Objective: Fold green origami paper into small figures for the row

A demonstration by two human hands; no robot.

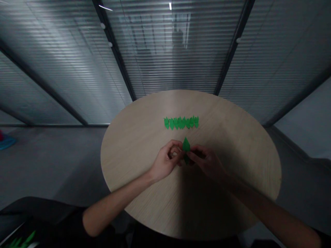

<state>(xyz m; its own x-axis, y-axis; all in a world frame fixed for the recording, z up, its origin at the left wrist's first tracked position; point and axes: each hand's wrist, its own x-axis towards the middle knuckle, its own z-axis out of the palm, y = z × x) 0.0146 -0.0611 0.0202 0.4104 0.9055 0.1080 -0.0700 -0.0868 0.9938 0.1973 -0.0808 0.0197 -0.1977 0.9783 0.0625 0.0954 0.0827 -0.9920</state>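
Between my two hands, above the middle of the round table, is a small green folded paper piece (186, 144) with a pointed top. My left hand (168, 159) pinches it from the left with thumb and fingers. From the other side my right hand (207, 159) grips its lower part, and shadow darkens that hand. The fingertips hide the middle of the piece. Just beyond the hands lies a row of several similar green folded paper pieces (181, 123), set side by side and touching or overlapping.
The round wooden table (134, 137) stands close to a glass wall with blinds (165, 69). At the lower left, more green pieces (23, 240) lie on something dark by my arm. A blue round object (7, 142) is on the floor at far left.
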